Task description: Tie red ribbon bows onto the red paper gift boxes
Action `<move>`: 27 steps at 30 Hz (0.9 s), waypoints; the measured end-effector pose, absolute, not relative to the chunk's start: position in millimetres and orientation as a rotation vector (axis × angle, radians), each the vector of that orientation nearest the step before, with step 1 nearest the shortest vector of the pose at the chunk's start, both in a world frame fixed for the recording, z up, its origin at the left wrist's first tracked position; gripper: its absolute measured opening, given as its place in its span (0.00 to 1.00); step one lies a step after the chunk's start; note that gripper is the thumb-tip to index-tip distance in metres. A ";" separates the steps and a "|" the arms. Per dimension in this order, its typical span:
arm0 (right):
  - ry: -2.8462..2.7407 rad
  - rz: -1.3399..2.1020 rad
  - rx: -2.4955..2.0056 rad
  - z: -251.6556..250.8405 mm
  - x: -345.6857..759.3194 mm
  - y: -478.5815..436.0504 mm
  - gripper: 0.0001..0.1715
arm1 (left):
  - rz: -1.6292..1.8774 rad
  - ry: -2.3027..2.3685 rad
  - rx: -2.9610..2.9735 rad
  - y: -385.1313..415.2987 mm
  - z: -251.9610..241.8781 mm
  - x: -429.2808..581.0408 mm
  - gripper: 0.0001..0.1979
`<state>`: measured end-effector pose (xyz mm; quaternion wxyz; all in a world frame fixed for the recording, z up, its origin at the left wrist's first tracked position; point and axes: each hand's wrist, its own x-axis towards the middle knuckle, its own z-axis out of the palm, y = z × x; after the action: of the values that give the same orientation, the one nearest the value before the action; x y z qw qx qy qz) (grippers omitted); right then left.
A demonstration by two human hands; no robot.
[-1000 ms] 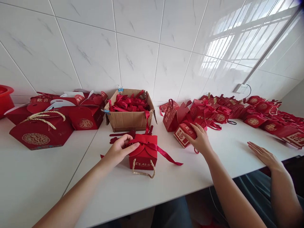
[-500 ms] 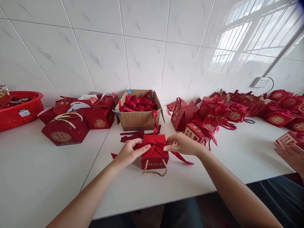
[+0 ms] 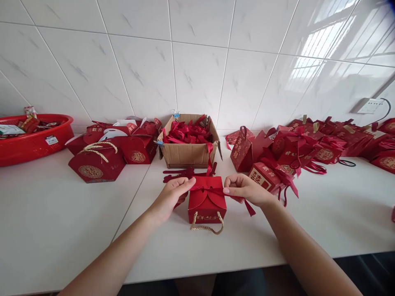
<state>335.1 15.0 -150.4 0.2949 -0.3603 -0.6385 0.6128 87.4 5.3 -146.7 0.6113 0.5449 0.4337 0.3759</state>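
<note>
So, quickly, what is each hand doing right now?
Left hand: closed, fingers pinching the red ribbon at the left of the small red box.
Right hand: closed, pinching the same ribbon at the box's right.

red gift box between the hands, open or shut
Shut: the red gift box has its curved top flaps folded down and meeting, a red ribbon stretched across them.

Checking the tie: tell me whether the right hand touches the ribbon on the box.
Touching. The head view shows the right hand pinching the ribbon just beside the box, no gap.
</note>
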 end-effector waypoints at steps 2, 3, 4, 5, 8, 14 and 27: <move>-1.688 1.620 -0.982 -149.5 335.9 14.7 0.21 | 0.866 1.018 1.301 6.2 -148.3 87.3 0.25; -1.686 1.611 -0.991 -148.9 336.5 14.6 0.21 | 0.871 1.023 1.316 6.7 -149.0 87.0 0.26; -1.687 1.603 -1.000 -148.2 337.1 14.6 0.21 | 0.876 1.025 1.327 7.2 -149.3 86.7 0.26; -1.690 1.595 -1.012 -147.7 337.9 14.6 0.21 | 0.879 1.027 1.337 7.6 -149.3 86.4 0.26; -1.708 1.572 -1.046 -146.8 340.6 15.2 0.21 | 0.874 1.045 1.371 7.9 -146.6 85.6 0.26; -1.757 1.599 -1.100 -145.4 343.8 15.2 0.22 | 0.881 1.060 1.417 4.8 -141.4 86.0 0.26; -1.602 1.625 -0.622 -146.5 346.7 5.4 0.12 | 0.847 1.128 1.614 3.4 -147.7 88.9 0.22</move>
<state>346.7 5.4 -146.5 0.3786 -0.2434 -0.6269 0.6359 88.9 3.4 -147.7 0.4785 0.6612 0.4619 0.3471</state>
